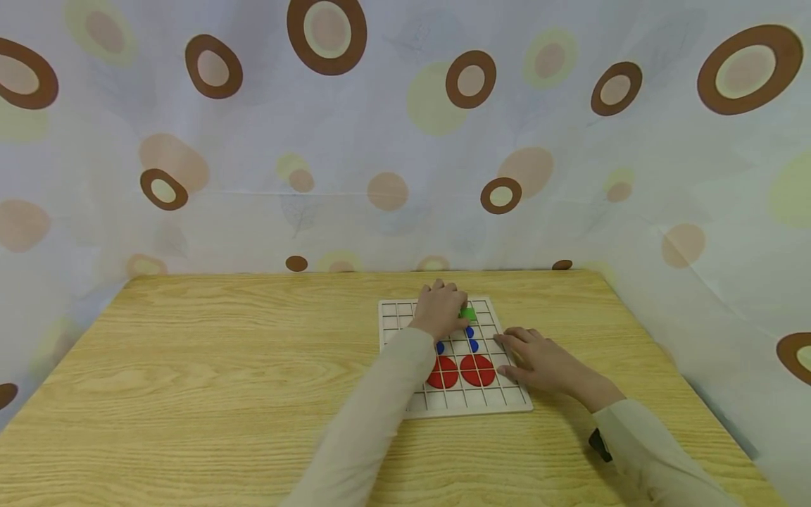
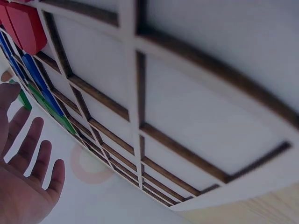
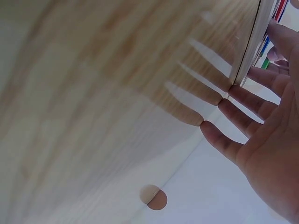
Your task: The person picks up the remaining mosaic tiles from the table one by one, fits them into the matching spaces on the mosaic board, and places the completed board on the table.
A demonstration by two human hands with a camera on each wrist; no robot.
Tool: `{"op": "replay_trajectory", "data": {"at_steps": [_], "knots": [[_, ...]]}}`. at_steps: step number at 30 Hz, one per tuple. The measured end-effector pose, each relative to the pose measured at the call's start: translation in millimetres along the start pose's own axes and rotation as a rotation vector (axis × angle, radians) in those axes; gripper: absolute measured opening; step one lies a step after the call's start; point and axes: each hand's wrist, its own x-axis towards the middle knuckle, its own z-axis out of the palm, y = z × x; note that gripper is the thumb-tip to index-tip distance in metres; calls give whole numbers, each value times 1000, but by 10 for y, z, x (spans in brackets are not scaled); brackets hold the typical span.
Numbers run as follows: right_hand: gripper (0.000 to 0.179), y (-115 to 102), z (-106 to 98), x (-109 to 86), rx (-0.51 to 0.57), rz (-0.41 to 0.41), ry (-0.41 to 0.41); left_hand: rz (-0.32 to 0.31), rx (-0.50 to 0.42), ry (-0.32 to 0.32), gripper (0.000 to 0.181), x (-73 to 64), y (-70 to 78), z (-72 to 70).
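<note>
A white board (image 1: 513, 396) with a raised square grid lies on the table. My left hand (image 1: 438, 308) reaches over its far part, and its thumb and forefinger pinch a small green piece (image 2: 24, 100). Flat against the grid is more green (image 2: 50, 103), beside blue pieces (image 2: 37, 77). Two red discs, each made of sections, sit on the nearer half; the right red disc (image 1: 483, 365) shows fully, the left red disc (image 1: 441, 377) partly. My left hand and sleeve hide some cells. My right hand (image 1: 538, 360), fingers spread, touches the board's right edge.
The board rests on a wood-grain table (image 1: 209, 380). A pale curtain (image 1: 355, 141) with brown and beige circles hangs behind and at the sides. Something small and black (image 1: 599, 446) shows at my right sleeve.
</note>
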Motion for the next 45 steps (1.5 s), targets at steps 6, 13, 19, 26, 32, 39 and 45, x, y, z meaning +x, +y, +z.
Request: {"op": "replay_trajectory", "data": {"at_steps": [6,13,19,26,32,39,45], "knots": [[55,-1,-1,-4,7,-10,2,-4,-16,8,23,-7,13,11],[54,9,7,-4,3,-16,7,-10,-19,7,22,-10,29,7],[54,9,9,0,-4,-22,19,-20,-20,-3,21,0,34,1],[54,10,7,0,-1,-27,18,-35,-37,-10,23,6,34,2],[54,15,13,1,0,-26,15,-31,-55,-15,27,-6,30,-8],[53,9,14,5,2,-30,16,-29,-56,-11,25,-21,17,-11],[53,-9,-3,7,6,-23,15,-25,-65,6,22,-19,4,1]]}}
